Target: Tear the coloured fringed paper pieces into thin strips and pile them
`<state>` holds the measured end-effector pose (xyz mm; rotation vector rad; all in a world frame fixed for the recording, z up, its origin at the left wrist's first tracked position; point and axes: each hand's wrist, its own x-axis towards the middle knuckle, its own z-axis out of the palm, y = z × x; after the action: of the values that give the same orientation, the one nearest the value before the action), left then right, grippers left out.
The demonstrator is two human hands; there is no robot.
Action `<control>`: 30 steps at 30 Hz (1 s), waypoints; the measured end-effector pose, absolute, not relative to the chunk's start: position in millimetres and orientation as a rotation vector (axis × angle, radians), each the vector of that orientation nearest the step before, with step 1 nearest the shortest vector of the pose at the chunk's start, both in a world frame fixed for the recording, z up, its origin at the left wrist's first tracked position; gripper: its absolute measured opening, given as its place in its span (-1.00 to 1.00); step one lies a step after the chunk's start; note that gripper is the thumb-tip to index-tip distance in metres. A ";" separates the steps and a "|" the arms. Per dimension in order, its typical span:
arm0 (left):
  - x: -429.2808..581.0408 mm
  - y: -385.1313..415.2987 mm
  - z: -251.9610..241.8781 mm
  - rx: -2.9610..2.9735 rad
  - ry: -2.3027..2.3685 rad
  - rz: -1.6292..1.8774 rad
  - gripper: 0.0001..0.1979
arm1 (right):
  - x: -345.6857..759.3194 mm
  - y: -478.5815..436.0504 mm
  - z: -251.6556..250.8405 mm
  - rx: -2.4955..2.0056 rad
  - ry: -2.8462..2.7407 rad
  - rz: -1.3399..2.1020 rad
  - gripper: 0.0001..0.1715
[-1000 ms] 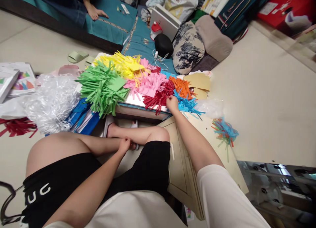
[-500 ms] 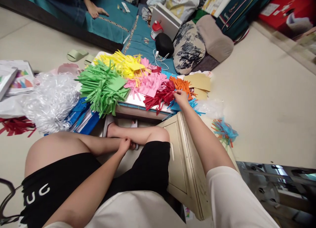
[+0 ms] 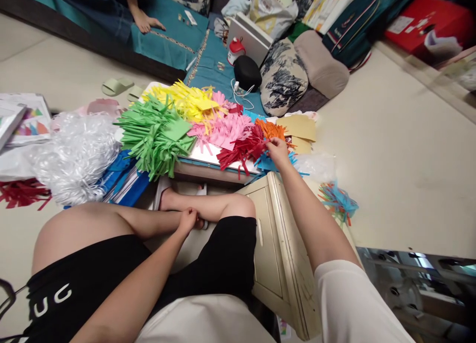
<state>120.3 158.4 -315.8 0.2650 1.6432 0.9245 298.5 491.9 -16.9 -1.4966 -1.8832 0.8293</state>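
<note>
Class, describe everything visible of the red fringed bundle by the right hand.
The red fringed bundle looks papery, cut into many narrow, loose strips. It sprawls on the white surface beside the pink fringe, some strips overhanging the near edge. The right hand is at its right end; whether it grips it is unclear.

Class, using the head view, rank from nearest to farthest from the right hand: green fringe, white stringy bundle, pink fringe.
1. Pink fringe: left of the right hand.
2. Green fringe: farther left.
3. White stringy bundle: farthest left of these.
</note>
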 end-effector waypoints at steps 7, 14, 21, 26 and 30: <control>124.6 168.2 -279.8 0.328 1.565 1.110 -0.72 | 314.8 437.8 -44.7 -1.371 -2.241 0.679 -0.94; 117.8 219.8 -197.3 0.619 1.376 1.434 -0.80 | 320.4 419.2 -47.9 -1.298 -2.411 0.596 -0.87; 127.7 325.7 -122.8 0.832 1.250 1.412 -0.89 | 323.2 414.9 -46.0 -1.282 -2.557 0.616 -0.83; 142.9 368.1 -121.2 0.862 1.327 1.254 -0.94 | 323.2 417.5 -44.3 -1.255 -2.689 0.619 -0.83; 141.3 375.3 -131.0 0.855 1.432 1.272 -0.90 | 322.6 418.6 -46.1 -1.235 -2.738 0.629 -0.76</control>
<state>141.3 375.3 -131.0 0.8549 1.4318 1.2718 322.6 418.6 -46.1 -1.2347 -2.7384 0.6292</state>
